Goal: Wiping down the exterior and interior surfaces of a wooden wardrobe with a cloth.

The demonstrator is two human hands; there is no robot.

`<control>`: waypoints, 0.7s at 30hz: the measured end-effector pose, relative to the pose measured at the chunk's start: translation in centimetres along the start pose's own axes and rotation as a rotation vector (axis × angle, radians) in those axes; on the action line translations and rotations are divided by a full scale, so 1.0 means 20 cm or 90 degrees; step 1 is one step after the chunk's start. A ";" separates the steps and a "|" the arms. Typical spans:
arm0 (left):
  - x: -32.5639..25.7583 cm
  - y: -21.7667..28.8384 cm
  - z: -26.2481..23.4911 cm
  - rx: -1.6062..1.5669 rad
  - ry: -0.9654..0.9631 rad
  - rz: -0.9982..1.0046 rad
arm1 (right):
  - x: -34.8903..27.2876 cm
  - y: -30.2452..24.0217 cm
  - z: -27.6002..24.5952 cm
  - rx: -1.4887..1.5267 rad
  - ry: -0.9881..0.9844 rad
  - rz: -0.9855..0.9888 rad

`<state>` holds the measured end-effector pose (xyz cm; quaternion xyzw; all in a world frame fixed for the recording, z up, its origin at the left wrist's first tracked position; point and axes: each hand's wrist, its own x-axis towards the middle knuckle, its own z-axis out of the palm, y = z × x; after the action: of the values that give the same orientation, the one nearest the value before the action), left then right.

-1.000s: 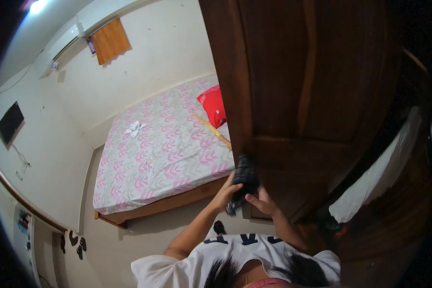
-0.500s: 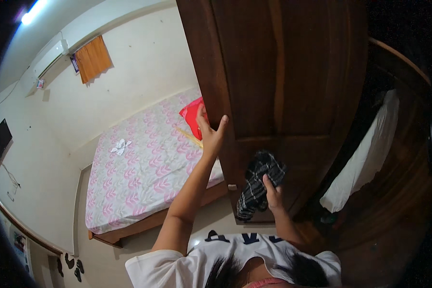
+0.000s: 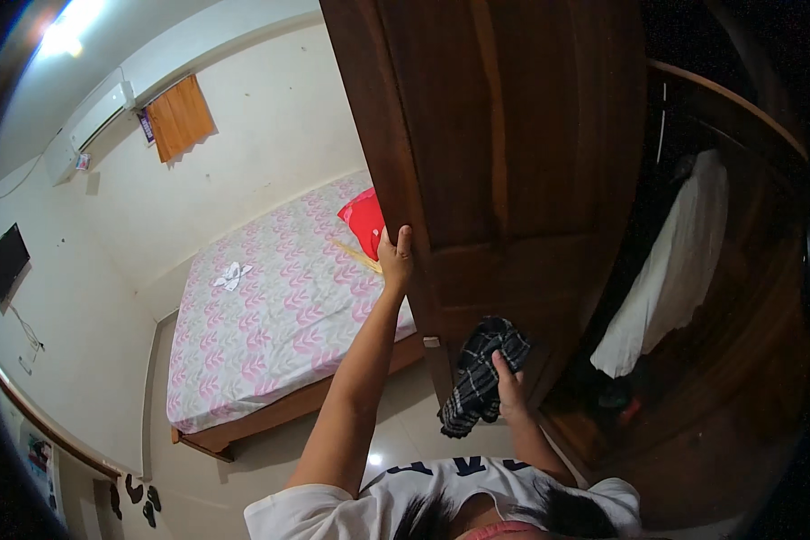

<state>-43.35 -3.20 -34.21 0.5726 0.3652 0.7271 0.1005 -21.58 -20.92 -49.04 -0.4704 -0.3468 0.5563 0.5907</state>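
Observation:
My left hand (image 3: pixel 394 259) grips the outer edge of a tall dark wooden wardrobe door (image 3: pixel 540 117), thumb on the panelled face and fingers around the far side, partly hidden. Lower down, my right hand (image 3: pixel 511 389) holds a bunched black-and-white plaid cloth (image 3: pixel 481 373) in front of the door's lower panel. The thumb presses on the cloth; the other fingers are behind it. Inside the wardrobe, to the right of the door, a white cloth (image 3: pixel 666 270) hangs in the dark.
Left of the door stands a bed (image 3: pixel 270 315) with a pink leaf-patterned sheet. On it lie a red bag-like thing (image 3: pixel 362 220) and a small white cloth (image 3: pixel 232 276). Several dark shoes (image 3: pixel 149 504) lie on the tiled floor (image 3: pixel 270 490) at lower left.
My left hand, spread against the door's edge before, has closed around it slightly lower. The door's edge sits a little further left in view, and the plaid cloth is lower.

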 end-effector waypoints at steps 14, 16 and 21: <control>-0.05 -0.06 -0.07 0.072 -0.052 -0.098 | -0.34 -0.15 -0.11 -0.105 0.059 -0.007; -0.04 -0.08 -0.10 0.075 -0.042 -0.089 | -0.33 -0.23 -0.07 -0.118 0.050 -0.064; -0.05 -0.11 0.00 0.203 -0.027 -0.151 | -0.02 -0.42 -0.19 -0.085 0.021 -0.110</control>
<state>-43.58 -2.15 -36.38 0.5495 0.5387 0.6305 0.1012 -15.36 -21.53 -42.31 -0.4859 -0.4129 0.4711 0.6095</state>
